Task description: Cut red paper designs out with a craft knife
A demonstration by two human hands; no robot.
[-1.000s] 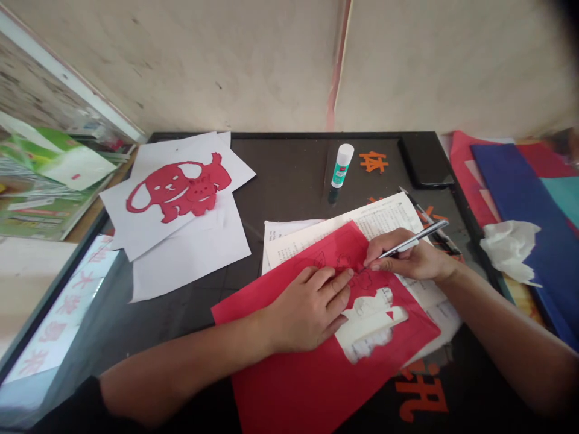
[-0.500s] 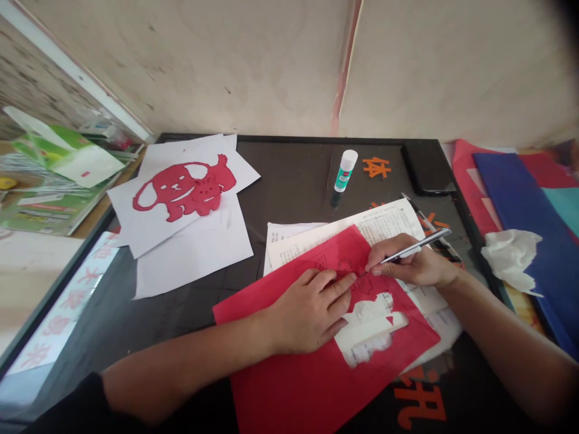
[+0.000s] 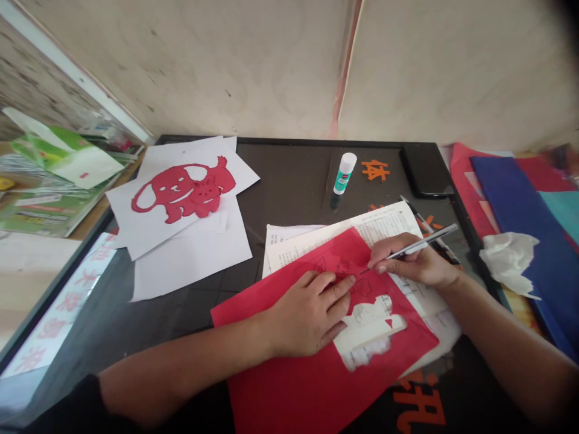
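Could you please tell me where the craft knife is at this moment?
In the head view, the craft knife is held in the right hand, its tip on the red paper near the left hand.

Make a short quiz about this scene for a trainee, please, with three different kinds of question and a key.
1. What does the right hand hold?
2. True or false: the left hand rests on the red paper.
3. What lies under the upper part of the red paper?
A. printed pages
B. a phone
C. a tissue

Key:
1. A silver craft knife
2. True
3. A
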